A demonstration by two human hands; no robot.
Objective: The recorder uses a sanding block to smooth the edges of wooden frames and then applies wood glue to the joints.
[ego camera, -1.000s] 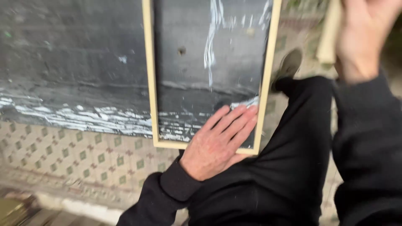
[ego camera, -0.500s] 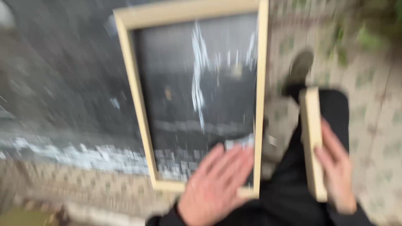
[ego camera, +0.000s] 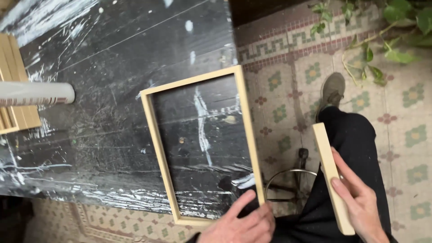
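The left hand [ego camera: 240, 222] lies spread on the near corner of the wooden frame [ego camera: 202, 144], steadying it flat on the black worktable [ego camera: 90, 135], while the right hand [ego camera: 360, 202] grips a loose wooden strip [ego camera: 332, 177] over the lap.

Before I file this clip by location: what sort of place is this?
Probably a home or hobby workshop. A paint-smeared black worktable carries a pale wooden frame, the right hand holds a wooden strip, and the patterned tile floor has ivy trailing over it.
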